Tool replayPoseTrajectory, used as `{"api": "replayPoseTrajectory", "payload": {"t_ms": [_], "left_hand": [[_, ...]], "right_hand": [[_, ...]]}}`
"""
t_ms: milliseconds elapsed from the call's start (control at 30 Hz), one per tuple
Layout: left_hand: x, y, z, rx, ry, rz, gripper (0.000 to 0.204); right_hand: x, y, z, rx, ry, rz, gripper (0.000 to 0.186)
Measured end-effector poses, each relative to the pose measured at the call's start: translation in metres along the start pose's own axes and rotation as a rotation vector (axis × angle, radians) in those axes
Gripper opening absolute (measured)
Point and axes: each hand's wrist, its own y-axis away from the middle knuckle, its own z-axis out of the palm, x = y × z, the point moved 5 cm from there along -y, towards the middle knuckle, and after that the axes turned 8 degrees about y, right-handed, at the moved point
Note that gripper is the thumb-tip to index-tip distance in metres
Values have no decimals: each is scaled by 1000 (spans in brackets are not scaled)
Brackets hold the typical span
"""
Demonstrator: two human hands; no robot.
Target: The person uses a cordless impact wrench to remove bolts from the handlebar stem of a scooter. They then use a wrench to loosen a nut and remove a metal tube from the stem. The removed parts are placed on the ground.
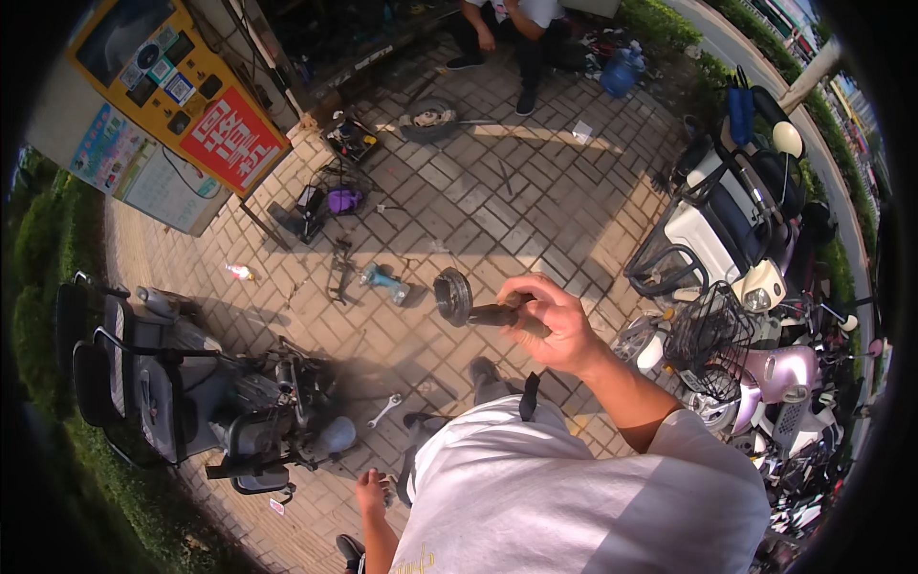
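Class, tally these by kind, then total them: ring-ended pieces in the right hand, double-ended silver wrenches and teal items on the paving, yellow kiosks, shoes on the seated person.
Ring-ended piece in right hand: 1
Silver wrench: 1
Teal item: 1
Yellow kiosk: 1
Shoes on seated person: 2
Total: 6

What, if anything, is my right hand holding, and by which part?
A dark, round-headed part; the right hand grips it by its stem.
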Motion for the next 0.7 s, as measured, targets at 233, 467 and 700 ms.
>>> {"api": "replayPoseTrajectory", "payload": {"t_ms": [233,467,700], "left_hand": [[4,9,6,38,-16,-26,28],[0,11,4,49,-1,-34,28],[-4,11,8,49,15,-31,26]], "right_hand": [[4,2,-25,71,240,-148,17],[0,5,-34,112,295,-238,15],[-5,3,-36,146,353,-288,13]]}}
